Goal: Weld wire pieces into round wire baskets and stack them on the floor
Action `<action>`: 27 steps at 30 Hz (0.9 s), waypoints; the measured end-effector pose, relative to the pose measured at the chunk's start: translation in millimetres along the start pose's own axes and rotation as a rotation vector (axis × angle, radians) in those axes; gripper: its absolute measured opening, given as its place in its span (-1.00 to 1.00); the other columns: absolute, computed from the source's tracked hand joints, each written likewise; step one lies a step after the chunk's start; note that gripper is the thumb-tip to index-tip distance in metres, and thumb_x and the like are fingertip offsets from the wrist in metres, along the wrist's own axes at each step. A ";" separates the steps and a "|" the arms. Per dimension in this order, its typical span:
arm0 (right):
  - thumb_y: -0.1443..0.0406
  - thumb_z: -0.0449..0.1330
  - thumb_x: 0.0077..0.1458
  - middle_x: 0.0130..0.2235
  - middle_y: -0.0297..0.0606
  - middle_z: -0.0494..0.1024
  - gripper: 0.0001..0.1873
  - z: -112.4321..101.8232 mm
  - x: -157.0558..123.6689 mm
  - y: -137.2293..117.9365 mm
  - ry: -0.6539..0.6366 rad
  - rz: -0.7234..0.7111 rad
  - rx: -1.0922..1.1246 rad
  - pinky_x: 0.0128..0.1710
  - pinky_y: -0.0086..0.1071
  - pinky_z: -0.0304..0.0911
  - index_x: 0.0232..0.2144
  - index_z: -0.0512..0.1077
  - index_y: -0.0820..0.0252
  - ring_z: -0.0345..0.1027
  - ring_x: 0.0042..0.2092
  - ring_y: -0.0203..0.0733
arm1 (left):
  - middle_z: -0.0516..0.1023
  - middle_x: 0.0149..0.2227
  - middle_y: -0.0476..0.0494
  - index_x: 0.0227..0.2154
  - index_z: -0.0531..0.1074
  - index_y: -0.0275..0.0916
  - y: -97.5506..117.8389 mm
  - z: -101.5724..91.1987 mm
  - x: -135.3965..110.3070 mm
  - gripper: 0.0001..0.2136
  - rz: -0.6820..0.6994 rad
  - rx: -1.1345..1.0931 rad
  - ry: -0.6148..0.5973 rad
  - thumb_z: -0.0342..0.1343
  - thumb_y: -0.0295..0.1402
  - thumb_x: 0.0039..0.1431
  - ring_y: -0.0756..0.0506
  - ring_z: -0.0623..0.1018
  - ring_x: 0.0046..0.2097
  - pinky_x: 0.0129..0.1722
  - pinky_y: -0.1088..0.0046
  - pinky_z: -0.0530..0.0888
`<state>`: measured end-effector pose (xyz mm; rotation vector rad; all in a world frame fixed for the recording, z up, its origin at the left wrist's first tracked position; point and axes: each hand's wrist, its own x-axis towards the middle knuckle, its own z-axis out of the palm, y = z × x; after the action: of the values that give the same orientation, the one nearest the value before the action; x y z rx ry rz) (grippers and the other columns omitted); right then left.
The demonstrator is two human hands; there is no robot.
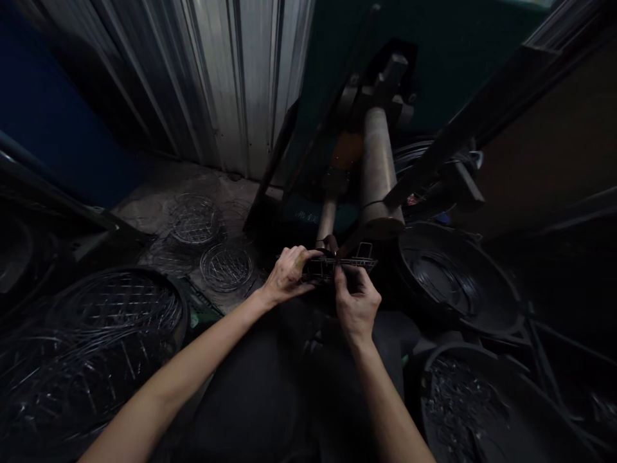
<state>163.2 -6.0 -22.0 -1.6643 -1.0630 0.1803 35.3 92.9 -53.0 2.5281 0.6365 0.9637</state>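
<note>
Between my hands, under the tip of a green machine's arm, is a small wire rack (367, 262), held level. My left hand (289, 273) grips its left side, the thumb along the top and fingers closed round the edge. My right hand (357, 299) pinches close to the rack's middle, right at the machine's electrode tip (336, 252); what the fingertips hold there is too small to make out. Above the hands reaches the machine's thick metal cylinder (380, 167), and behind it a thinner lower rod (326, 218).
Round wire grids (226, 267) lie on the floor at left. A big tub (180, 308) heaped with wire grids stands nearer me. On the right are a black basin (457, 276) with wire rings and another basin (429, 366) of small metal pieces. A corrugated metal wall (226, 83) rises behind.
</note>
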 end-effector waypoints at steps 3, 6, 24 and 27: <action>0.17 0.16 0.10 -0.42 -0.30 0.52 -0.78 0.2 0.8 -0.1 0.002 0.008 0.003 -0.37 -0.46 0.27 -0.37 0.45 0.23 0.37 -0.40 -0.28 | 0.37 -0.21 -0.14 0.02 0.19 -0.25 -0.6 -0.1 1.1 -0.47 0.000 -0.008 0.007 0.22 -0.27 -0.01 -0.15 0.40 -0.22 -0.25 0.34 0.25; 0.17 0.17 0.10 -0.43 -0.31 0.51 -0.78 0.2 1.8 0.2 0.004 0.007 -0.005 -0.38 -0.46 0.26 -0.38 0.45 0.23 0.37 -0.41 -0.28 | 0.38 -0.21 -0.14 0.01 0.19 -0.24 -0.6 -0.7 2.7 -0.47 -0.022 -0.011 -0.001 0.23 -0.27 -0.03 -0.15 0.40 -0.21 -0.24 0.34 0.26; 0.17 0.15 0.11 -0.45 -0.32 0.49 -0.79 -1.6 -7.6 2.6 -0.009 -0.033 -0.049 -0.38 -0.45 0.26 -0.42 0.41 0.21 0.35 -0.43 -0.29 | 0.39 -0.23 -0.15 0.00 0.19 -0.28 -0.2 5.6 -6.8 -0.49 0.030 -0.014 0.037 0.20 -0.25 0.00 -0.15 0.40 -0.23 -0.26 0.35 0.24; 0.17 0.15 0.11 -0.45 -0.32 0.49 -0.79 -1.6 -5.9 1.1 -0.004 -0.037 -0.046 -0.38 -0.45 0.26 -0.42 0.41 0.21 0.35 -0.43 -0.29 | 0.39 -0.22 -0.15 0.01 0.19 -0.25 -0.1 4.4 -5.3 -0.49 -0.002 -0.016 0.013 0.19 -0.25 0.01 -0.15 0.40 -0.22 -0.24 0.34 0.25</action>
<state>161.3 -11.3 -24.5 -1.6848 -1.1072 0.1362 34.8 89.4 -58.9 2.5086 0.6325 0.9820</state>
